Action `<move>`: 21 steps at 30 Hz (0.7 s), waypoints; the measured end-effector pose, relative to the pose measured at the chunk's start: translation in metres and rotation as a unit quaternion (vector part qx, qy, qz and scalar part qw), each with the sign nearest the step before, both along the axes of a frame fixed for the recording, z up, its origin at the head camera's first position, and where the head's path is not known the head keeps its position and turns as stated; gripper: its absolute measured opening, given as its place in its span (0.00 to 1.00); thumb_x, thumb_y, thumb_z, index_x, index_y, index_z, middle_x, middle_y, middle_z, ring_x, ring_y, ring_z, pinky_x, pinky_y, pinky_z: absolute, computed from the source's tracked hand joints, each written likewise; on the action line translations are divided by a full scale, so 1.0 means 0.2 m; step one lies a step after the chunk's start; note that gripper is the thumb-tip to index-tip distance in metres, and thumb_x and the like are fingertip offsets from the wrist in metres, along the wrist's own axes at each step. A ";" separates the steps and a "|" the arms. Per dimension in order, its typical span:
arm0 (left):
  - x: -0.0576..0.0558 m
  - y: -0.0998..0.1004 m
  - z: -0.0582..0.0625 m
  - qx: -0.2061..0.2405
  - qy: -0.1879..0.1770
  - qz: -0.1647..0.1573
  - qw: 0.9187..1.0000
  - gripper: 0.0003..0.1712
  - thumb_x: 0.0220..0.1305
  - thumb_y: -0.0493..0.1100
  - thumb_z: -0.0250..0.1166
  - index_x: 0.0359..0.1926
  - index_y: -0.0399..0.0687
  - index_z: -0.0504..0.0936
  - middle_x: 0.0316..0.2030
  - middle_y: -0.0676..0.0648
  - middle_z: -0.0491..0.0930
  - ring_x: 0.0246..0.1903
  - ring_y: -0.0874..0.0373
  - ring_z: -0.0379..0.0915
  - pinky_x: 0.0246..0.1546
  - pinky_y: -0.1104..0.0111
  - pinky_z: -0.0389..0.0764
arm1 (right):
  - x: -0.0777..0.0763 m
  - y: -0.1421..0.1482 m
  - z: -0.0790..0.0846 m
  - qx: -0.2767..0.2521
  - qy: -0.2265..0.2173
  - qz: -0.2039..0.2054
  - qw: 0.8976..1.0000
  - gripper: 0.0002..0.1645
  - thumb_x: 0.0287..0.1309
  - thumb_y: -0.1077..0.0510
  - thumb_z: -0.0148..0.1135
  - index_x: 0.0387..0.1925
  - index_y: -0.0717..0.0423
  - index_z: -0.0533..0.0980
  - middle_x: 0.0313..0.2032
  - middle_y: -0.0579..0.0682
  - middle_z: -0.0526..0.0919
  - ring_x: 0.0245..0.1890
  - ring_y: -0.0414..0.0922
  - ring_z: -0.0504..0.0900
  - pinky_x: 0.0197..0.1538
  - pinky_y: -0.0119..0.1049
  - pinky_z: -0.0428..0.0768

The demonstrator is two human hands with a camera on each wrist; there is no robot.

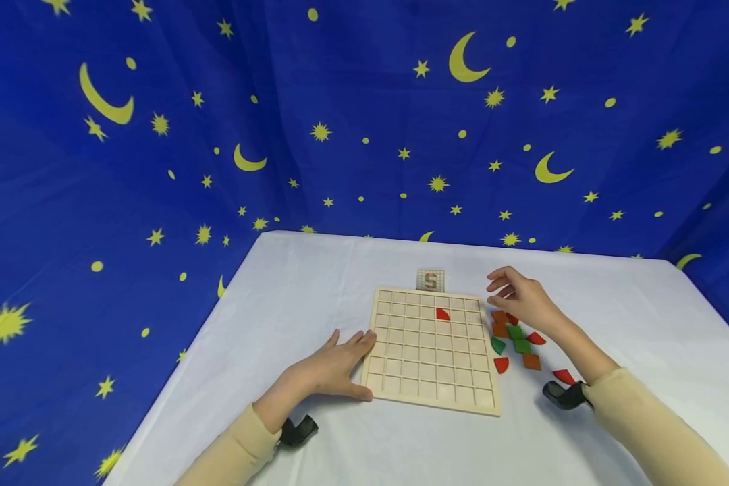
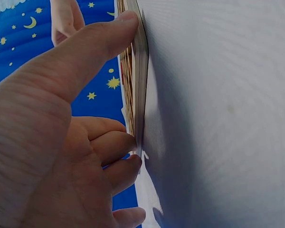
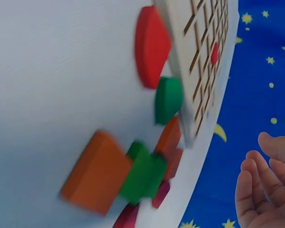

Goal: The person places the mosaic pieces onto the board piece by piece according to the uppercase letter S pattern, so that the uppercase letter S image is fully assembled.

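1. A curtained-off booth; whether it stands in a home, a lab or a studio cannot be told.
2. Blue fabric drapes [image 1: 364, 67], printed with yellow crescent moons [image 1: 457, 61] and stars [image 1: 320, 131], hang behind the tabletop [image 1: 316, 290] and along its left and right sides, closing off the view.
3. The tabletop is plain white, faintly creased like cloth.
4. A wooden grid board [image 1: 427, 353], coloured tiles [image 1: 522, 345] and a small pattern card [image 1: 430, 279] suggest a puzzle station.

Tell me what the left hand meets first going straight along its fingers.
The wooden board: the left hand appears to be at its left edge, likely touching, though finger depth is unclear.
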State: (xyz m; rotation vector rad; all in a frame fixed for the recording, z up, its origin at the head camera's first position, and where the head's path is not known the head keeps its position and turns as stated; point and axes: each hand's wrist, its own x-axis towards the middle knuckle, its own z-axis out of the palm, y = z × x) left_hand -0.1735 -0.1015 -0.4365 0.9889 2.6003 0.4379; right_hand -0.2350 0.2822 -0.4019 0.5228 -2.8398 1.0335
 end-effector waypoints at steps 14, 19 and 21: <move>0.00 0.00 0.00 -0.005 -0.002 0.004 1.000 0.60 0.51 0.65 0.67 0.73 0.39 0.49 0.72 0.42 0.48 0.70 0.49 0.42 0.65 0.44 0.37 | 0.03 0.12 -0.07 0.040 -0.046 -0.009 0.998 0.23 0.55 0.69 0.63 0.52 0.67 0.68 0.42 0.60 0.79 0.39 0.54 0.80 0.41 0.47 0.81; 0.00 0.00 0.00 -0.007 0.001 0.005 1.000 0.60 0.50 0.66 0.67 0.73 0.39 0.49 0.72 0.42 0.48 0.70 0.49 0.43 0.65 0.44 0.38 | 0.02 0.14 -0.12 0.059 -0.051 0.009 0.997 0.22 0.52 0.71 0.63 0.50 0.66 0.69 0.42 0.59 0.80 0.38 0.53 0.80 0.40 0.46 0.81; 0.00 0.00 -0.01 -0.006 0.001 0.006 1.000 0.60 0.50 0.66 0.67 0.73 0.39 0.49 0.72 0.42 0.48 0.70 0.49 0.43 0.65 0.44 0.38 | 0.02 0.15 -0.13 0.072 -0.049 0.016 0.996 0.22 0.51 0.71 0.64 0.50 0.66 0.70 0.41 0.59 0.80 0.38 0.52 0.79 0.40 0.45 0.81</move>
